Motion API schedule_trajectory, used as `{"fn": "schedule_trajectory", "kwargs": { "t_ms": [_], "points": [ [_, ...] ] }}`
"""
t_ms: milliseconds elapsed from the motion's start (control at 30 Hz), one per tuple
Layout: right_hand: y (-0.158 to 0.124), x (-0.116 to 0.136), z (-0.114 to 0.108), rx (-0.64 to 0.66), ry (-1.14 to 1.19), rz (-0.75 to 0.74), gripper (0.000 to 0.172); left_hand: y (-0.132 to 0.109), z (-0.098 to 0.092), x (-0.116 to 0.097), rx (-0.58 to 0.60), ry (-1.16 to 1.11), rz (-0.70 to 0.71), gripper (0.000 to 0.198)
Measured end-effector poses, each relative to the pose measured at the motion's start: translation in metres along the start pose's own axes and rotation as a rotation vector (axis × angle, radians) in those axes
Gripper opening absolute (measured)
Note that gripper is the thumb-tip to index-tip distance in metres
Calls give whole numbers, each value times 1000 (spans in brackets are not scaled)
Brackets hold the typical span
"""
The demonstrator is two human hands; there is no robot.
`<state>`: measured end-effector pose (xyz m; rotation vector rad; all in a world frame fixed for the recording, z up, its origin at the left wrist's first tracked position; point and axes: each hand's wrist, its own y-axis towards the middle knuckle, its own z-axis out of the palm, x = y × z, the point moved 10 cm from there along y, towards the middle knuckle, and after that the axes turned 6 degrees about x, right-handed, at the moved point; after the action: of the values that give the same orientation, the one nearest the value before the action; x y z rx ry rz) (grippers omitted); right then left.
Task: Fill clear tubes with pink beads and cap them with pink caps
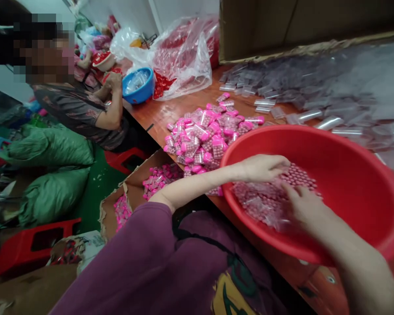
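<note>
Red plastic forms the wide basin (351,179) that both bare hands work inside, where pink beads (300,177) lie heaped together with clear tubes (261,203) toward its left side. The left arm stretches nearly straight across from a purple sleeve (151,227), its hand (264,168) reaching over the near-left rim, back upward, fingers pointing right and bending toward the beads. From the lower right, the other forearm slants up and leftward; the right hand (304,205) is blurred, its fingers loosely parted and aimed at the heap — whether either hand grips anything, I cannot tell. Just left of the basin, pink-capped tubes (202,135) full of beads lie piled on the orange-brown table (170,113). Clear tubes (315,87) spread behind it.
</note>
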<state>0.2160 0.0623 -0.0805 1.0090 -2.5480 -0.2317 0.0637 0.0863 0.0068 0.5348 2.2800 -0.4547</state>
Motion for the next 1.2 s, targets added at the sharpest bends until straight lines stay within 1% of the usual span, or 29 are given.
{"fn": "schedule_trajectory", "kwargs": {
  "t_ms": [33,100,133,167,233,267,300,367,433,500,567,667,733,767,833,900,967,1033,1067,1133,1200],
  "points": [
    [2,15,-2,-10,85,-50,48,0,-2,5,-12,-176,-13,26],
    [6,47,-18,-31,210,-106,47,-1,2,13,3,-521,-51,28],
    [7,62,-31,-40,216,-114,43,-3,6,16,22,-659,-82,30],
    [9,69,-50,-95,196,-62,39,-6,12,17,43,-779,-109,32],
    [10,67,-81,-152,203,161,35,-13,23,13,81,-968,-134,33],
    [9,65,-91,-162,271,252,34,-15,27,10,90,-1040,-138,32],
    [6,61,-100,-200,350,345,31,-18,31,6,97,-1096,-134,31],
    [-2,56,-112,-300,493,447,30,-21,37,-4,119,-1159,-104,29],
    [-9,55,-115,-363,598,474,32,-21,41,-14,143,-1160,-49,27],
    [-16,56,-116,-384,628,487,31,-21,43,-21,147,-1113,9,27],
    [-22,55,-118,-400,617,514,25,-20,44,-25,123,-1035,56,29],
    [-32,51,-119,-455,626,551,21,-16,44,-26,40,-858,88,33],
    [-36,48,-117,-492,630,562,21,-16,39,-28,-63,-650,101,38],
    [-38,46,-116,-513,626,568,22,-18,35,-33,-125,-511,117,40],
    [-39,43,-113,-546,625,569,23,-23,29,-49,-212,-198,171,41],
    [-36,39,-110,-557,639,555,20,-23,27,-64,-222,69,216,38],
    [-31,33,-107,-508,660,529,17,-14,27,-68,-181,238,230,35],
    [-30,24,-108,-453,651,513,21,4,21,-63,-170,350,219,31],
    [-34,18,-111,-446,622,518,25,15,17,-57,-175,401,208,27],
    [-52,6,-126,-484,527,560,31,39,15,-43,-157,493,163,19],
    [-81,-5,-141,-537,441,633,32,60,22,-27,-75,560,99,22]
  ]
}}
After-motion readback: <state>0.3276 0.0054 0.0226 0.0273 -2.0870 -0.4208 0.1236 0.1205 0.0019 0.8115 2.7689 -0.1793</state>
